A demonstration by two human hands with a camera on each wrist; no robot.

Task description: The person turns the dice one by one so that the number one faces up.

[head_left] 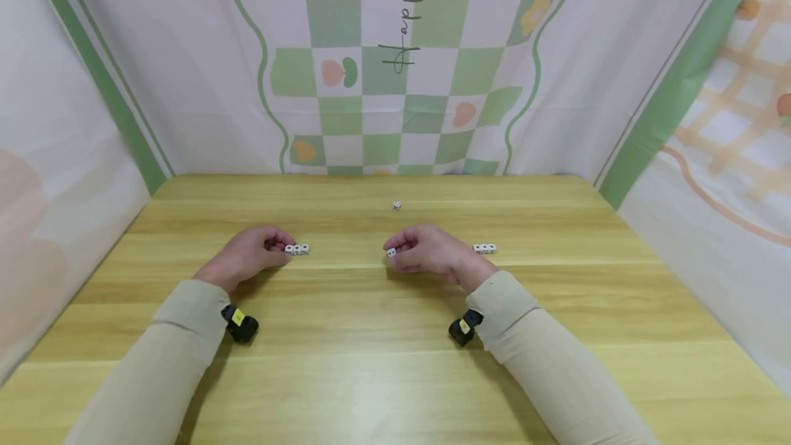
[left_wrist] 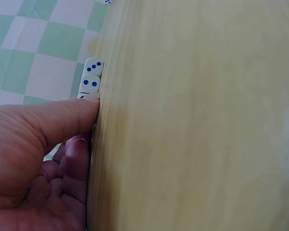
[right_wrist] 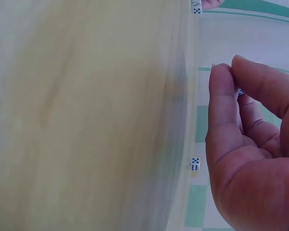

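Observation:
On the table, my left hand [head_left: 247, 256] pinches the near end of a row of three white dice [head_left: 298, 249] between thumb and fingers. In the left wrist view the thumb partly covers the end die, while two dice [left_wrist: 90, 83] beyond it show blue pips. My right hand [head_left: 429, 253], near the middle of the table, pinches a single die [head_left: 391, 252] at its fingertips. Fingers mostly hide that die [right_wrist: 240, 92] in the right wrist view. Behind my right hand, farther back, lies a lone die [head_left: 397, 205].
Another row of three dice [head_left: 485, 248] sits right of my right hand, beside the wrist. The wooden table [head_left: 364, 335] ends at a patterned cloth backdrop [head_left: 383, 74]. Black wrist cameras [head_left: 241, 325] hang at both sleeves.

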